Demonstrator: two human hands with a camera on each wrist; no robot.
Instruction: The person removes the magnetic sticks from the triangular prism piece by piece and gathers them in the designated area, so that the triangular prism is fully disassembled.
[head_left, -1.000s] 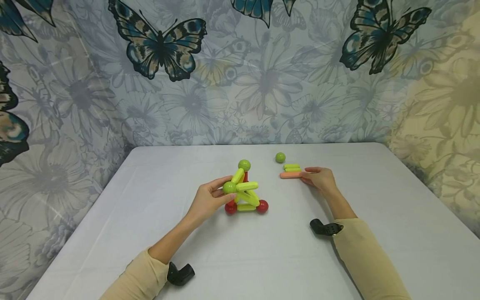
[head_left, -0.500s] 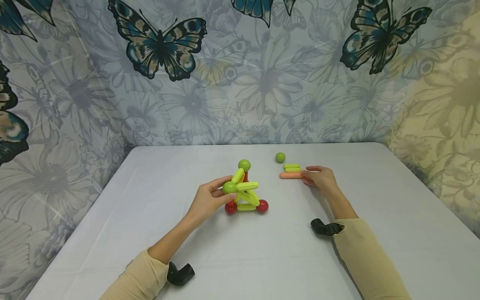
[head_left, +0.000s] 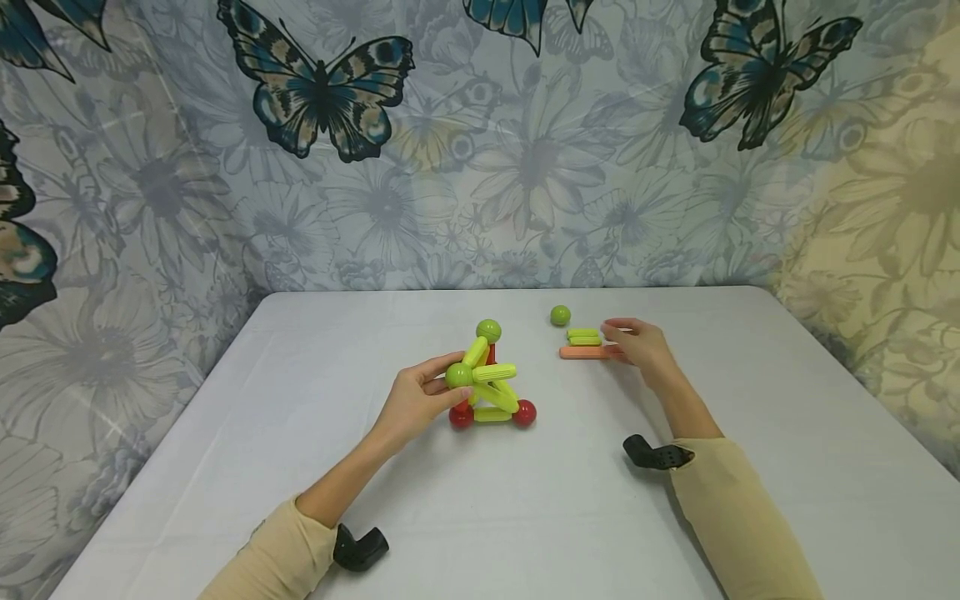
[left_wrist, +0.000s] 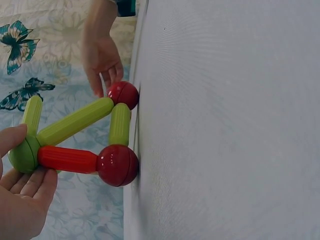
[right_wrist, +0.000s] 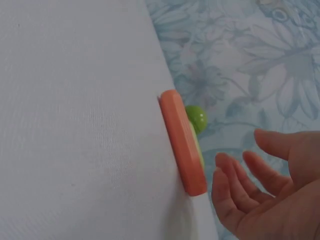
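Orange rod [head_left: 585, 353] on the table [head_left: 525, 517], two lime rods [head_left: 583, 333] right behind it, loose green ball [head_left: 560, 315] further back, right hand [head_left: 640, 351] by the rod's right end, thumb and fingers kinda apart, ball-and-stick model [head_left: 495, 395] left of the rod, left hand [head_left: 417, 400] pinching its green ball [head_left: 459, 375]

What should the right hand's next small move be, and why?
I'd probably ease the right hand leftward and pinch one of the two yellow-green rods. Its fingers look parted and hold nothing, and in the head view they sit by the rods' right ends. Meanwhile the left hand holds the ball-and-rod frame by a green ball.
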